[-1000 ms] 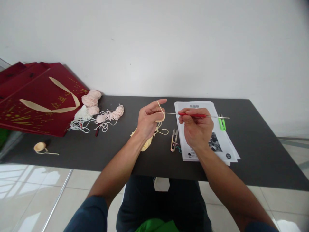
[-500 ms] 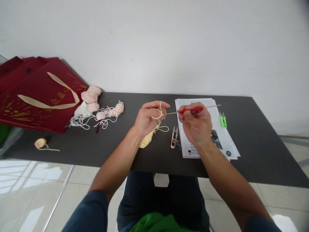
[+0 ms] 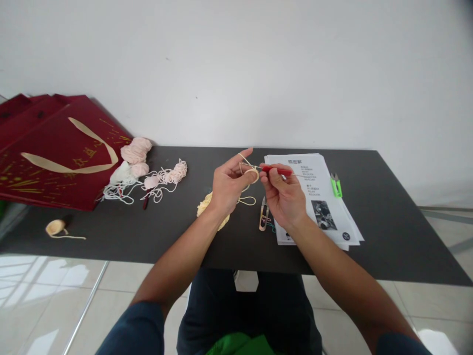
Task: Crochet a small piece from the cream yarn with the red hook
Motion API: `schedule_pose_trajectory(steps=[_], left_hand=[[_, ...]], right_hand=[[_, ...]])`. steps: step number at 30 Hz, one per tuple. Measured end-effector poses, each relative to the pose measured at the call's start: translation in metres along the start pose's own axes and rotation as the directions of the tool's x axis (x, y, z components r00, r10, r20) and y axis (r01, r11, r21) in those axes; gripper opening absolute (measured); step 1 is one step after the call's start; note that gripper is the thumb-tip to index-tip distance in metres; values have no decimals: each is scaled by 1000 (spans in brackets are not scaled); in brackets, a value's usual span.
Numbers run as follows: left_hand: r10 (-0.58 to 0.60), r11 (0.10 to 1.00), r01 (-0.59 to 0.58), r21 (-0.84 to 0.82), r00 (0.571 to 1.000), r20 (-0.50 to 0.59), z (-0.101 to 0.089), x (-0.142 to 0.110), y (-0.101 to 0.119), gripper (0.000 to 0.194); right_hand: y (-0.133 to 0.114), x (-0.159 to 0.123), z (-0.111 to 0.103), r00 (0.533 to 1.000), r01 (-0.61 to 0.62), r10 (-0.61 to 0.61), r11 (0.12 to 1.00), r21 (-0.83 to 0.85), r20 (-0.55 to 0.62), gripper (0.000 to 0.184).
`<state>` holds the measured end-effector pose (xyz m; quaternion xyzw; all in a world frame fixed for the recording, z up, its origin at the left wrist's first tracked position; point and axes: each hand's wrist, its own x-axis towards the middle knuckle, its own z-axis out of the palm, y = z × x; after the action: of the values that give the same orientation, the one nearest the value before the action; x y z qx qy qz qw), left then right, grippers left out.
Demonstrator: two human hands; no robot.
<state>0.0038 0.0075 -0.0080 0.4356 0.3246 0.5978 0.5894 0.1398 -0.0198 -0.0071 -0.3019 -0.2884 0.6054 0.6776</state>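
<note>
My left hand (image 3: 231,183) pinches a loop of pale yellow yarn (image 3: 253,176) between thumb and fingers. A strand runs up over its raised index finger. In my right hand (image 3: 286,197) is a crochet hook (image 3: 277,170) with a red grip, held near level. Its thin metal shaft points left and reaches the yarn at my left fingers; the tip is hard to make out there. The yellow yarn skein (image 3: 204,203) lies on the table, partly covered by my left hand and wrist. Thread snips (image 3: 263,215) lie just left of my right wrist.
Printed sheets (image 3: 328,197) lie under my right forearm, with green-handled snips (image 3: 336,186) at their right edge. Pink and white yarn (image 3: 136,150) sits to the left by dark red gift bags (image 3: 55,162). A small cream crocheted piece (image 3: 55,227) lies near the front left of the dark table (image 3: 148,241).
My right hand has moved left with the crochet hook, and the shaft now reaches further into the yarn. My left hand has turned, with its index finger raised higher.
</note>
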Motion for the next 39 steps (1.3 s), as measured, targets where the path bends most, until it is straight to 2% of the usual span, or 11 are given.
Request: schedule_pose_trajectory(steps=[3,6,15,21,27,39], left_hand=[[2,1000,-1,17,999,-34,2,-1,-1,67],[2,999,1,38,998,-69,5,-4,1,68],[-18,997,23,76,998,-65,8,-8,9,65],[60,994,-49,95,991,-118,9,-7,11,54],[116,988,-99,120,983,-145,10,-7,11,52],[161,975,-126,184,969,-187,12,-10,14,46]], right_hand=[[3,-2,1,1000,18,-18,1000,-21,12,14],[4,-2,0,999,34,-33,998,-48,18,12],[2,0,2,993,107,-104,991,-80,48,14],[-1,-2,3,970,242,-237,960,-141,50,17],[0,-3,-5,940,340,-329,917,-210,84,15],[1,-2,-8,901,427,-427,848,-316,72,13]])
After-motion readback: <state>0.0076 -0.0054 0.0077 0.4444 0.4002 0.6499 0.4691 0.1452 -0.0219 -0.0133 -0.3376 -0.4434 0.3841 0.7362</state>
